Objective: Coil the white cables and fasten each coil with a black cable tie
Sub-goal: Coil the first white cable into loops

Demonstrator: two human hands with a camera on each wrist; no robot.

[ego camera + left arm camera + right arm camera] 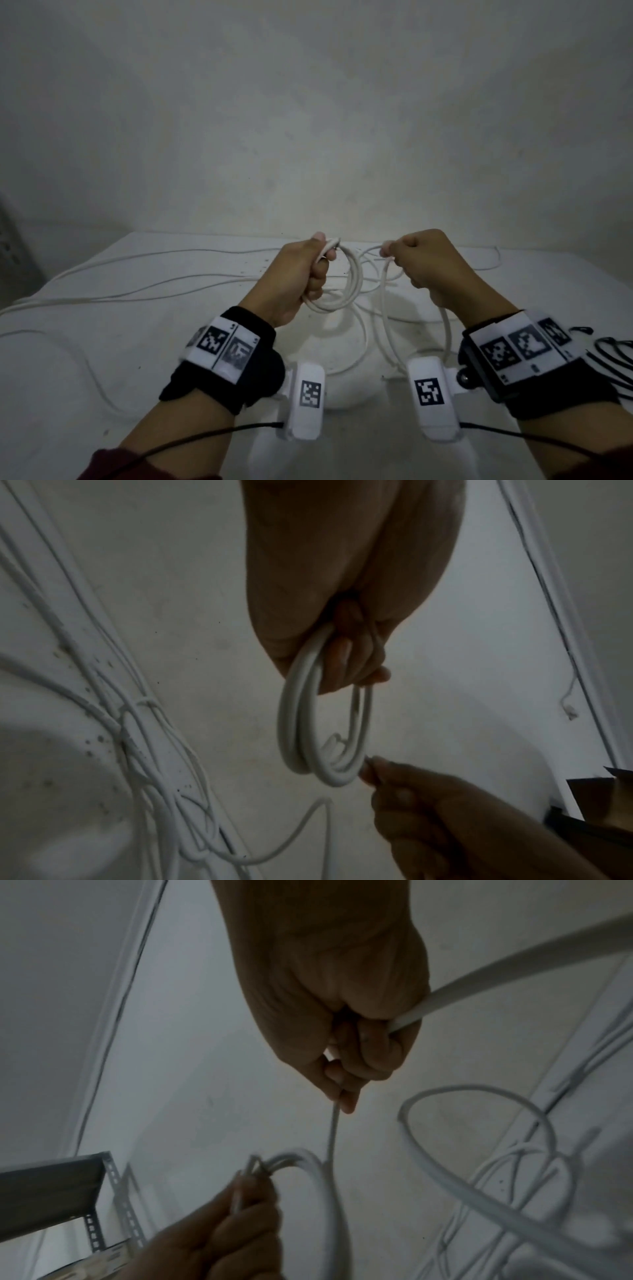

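left hand (301, 270): fist around white cable coil (344, 284), held above table (102, 342) | right hand (431, 267): pinching loose cable strand (334, 1129) | black cable ties (613, 356): beside right wrist

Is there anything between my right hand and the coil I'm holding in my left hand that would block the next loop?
Nothing visible blocks it. The gap between the right hand and the coil in the left hand holds only the cable's own free run. Loose white cables lie on the table below.
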